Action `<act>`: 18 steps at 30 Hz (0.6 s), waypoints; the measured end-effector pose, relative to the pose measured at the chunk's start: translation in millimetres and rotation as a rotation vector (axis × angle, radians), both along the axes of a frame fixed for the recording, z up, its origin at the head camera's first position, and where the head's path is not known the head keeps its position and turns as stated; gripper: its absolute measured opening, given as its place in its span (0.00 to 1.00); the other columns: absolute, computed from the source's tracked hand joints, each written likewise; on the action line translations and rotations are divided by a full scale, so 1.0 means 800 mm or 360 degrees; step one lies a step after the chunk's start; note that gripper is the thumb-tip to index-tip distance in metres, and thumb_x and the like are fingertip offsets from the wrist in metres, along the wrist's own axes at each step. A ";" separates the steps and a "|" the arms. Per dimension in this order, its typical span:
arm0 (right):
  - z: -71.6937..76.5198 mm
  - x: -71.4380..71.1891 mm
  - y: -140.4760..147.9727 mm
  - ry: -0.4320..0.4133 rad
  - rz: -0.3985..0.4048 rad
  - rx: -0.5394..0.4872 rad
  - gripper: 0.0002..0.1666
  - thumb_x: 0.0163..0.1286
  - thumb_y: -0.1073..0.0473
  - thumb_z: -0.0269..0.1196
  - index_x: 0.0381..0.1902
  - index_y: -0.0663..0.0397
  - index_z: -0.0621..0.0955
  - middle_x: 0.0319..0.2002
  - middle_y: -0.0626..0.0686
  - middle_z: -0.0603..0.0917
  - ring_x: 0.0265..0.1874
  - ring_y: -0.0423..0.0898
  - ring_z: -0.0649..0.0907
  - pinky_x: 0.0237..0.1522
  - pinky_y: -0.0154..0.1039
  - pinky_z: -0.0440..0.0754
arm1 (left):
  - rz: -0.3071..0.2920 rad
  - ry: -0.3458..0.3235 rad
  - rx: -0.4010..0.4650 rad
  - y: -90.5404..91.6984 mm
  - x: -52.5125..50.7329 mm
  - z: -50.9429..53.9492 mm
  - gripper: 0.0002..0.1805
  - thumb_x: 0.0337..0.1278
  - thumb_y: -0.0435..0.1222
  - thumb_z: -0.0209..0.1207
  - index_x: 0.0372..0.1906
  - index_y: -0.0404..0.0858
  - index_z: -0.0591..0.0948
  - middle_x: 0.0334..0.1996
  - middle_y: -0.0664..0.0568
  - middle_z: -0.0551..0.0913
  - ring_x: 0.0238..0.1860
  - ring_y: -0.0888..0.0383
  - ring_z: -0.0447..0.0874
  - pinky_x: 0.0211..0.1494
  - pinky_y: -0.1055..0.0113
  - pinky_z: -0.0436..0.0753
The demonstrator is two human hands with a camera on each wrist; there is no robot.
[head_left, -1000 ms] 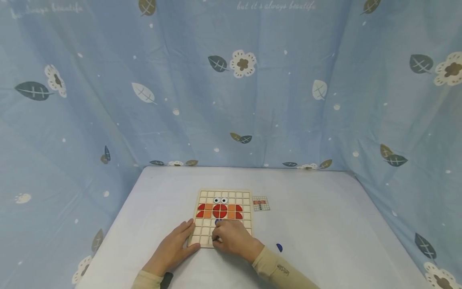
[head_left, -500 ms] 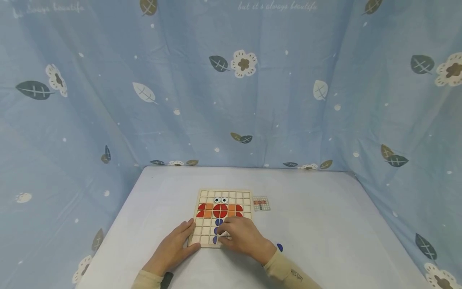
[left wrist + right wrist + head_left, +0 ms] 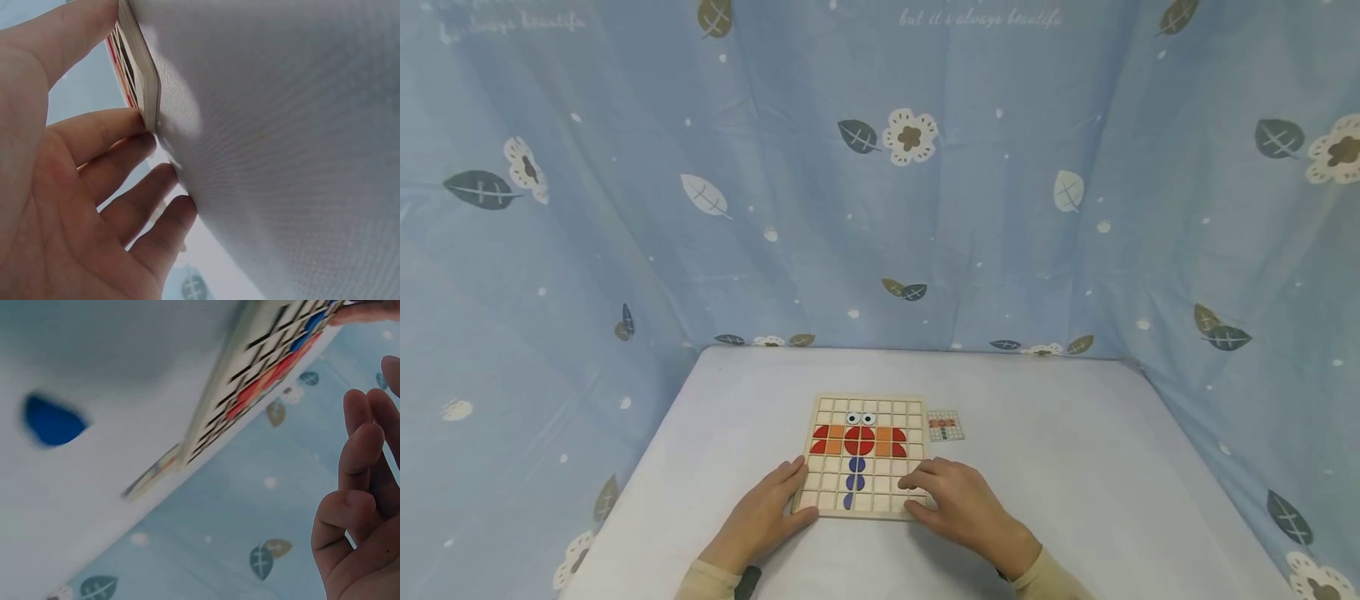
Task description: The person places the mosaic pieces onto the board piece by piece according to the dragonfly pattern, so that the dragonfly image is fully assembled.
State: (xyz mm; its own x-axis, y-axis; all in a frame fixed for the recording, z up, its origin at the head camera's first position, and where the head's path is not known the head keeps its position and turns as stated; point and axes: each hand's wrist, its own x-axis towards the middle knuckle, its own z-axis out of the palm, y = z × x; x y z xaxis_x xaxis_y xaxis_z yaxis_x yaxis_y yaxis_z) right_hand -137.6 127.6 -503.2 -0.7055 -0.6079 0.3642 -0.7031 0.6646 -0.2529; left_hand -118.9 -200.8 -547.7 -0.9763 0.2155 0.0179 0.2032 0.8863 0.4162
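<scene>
A wooden grid board lies on the table, with flat coloured pieces set in its squares. Two eye pieces sit above a red circle, which orange squares and red curved pieces flank. Below it runs a column of blue half-round pieces, ending in a single one in the bottom row. My left hand rests at the board's near-left corner, fingers along the left side and thumb on the front edge. My right hand hovers by the board's near-right corner, fingers bent, nothing seen between them.
A small pattern card lies right of the board. In the right wrist view a loose blue half-round piece lies on the white table; the right hand hides it in the head view. A blue patterned curtain hangs around the table.
My right hand has moved right, off the blue column towards the board's right edge, uncovering the blue piece in the bottom row. The left hand stays at the corner.
</scene>
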 end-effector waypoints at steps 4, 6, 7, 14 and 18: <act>-0.005 0.006 0.022 -0.0010 -0.0033 0.0009 0.14 0.58 0.50 0.76 0.43 0.40 0.89 0.42 0.38 0.86 0.39 0.35 0.84 0.39 0.37 0.87 | -0.0012 0.0029 0.0004 -0.001 0.001 -0.001 0.42 0.57 0.55 0.69 0.70 0.33 0.74 0.74 0.48 0.69 0.74 0.43 0.65 0.74 0.48 0.69; -0.008 0.007 0.032 0.0007 -0.0051 0.0004 0.16 0.57 0.51 0.77 0.44 0.39 0.88 0.42 0.37 0.86 0.38 0.35 0.84 0.38 0.36 0.86 | -0.0017 0.0035 0.0001 -0.001 0.001 -0.001 0.42 0.58 0.55 0.68 0.70 0.33 0.74 0.74 0.49 0.69 0.74 0.44 0.65 0.74 0.48 0.69; -0.010 0.008 0.037 0.0012 -0.0051 -0.0007 0.16 0.56 0.51 0.77 0.44 0.39 0.88 0.42 0.37 0.85 0.37 0.35 0.83 0.37 0.35 0.86 | -0.0020 0.0041 0.0002 -0.001 0.001 -0.001 0.42 0.57 0.55 0.68 0.70 0.33 0.74 0.74 0.48 0.69 0.73 0.43 0.65 0.74 0.48 0.69; -0.019 0.011 0.073 0.0034 -0.0039 -0.0101 0.22 0.56 0.55 0.78 0.50 0.39 0.86 0.45 0.35 0.84 0.31 0.34 0.81 0.33 0.30 0.83 | 0.0008 0.0027 -0.0009 0.000 0.000 -0.003 0.42 0.58 0.56 0.68 0.70 0.34 0.74 0.74 0.49 0.69 0.74 0.44 0.65 0.74 0.48 0.69; -0.023 0.012 0.089 0.0075 -0.0078 -0.0086 0.24 0.55 0.54 0.79 0.50 0.38 0.86 0.46 0.35 0.83 0.36 0.34 0.82 0.37 0.34 0.86 | 0.0008 0.0040 -0.0020 0.001 -0.001 -0.003 0.42 0.57 0.55 0.69 0.70 0.34 0.74 0.74 0.49 0.70 0.73 0.44 0.66 0.74 0.48 0.69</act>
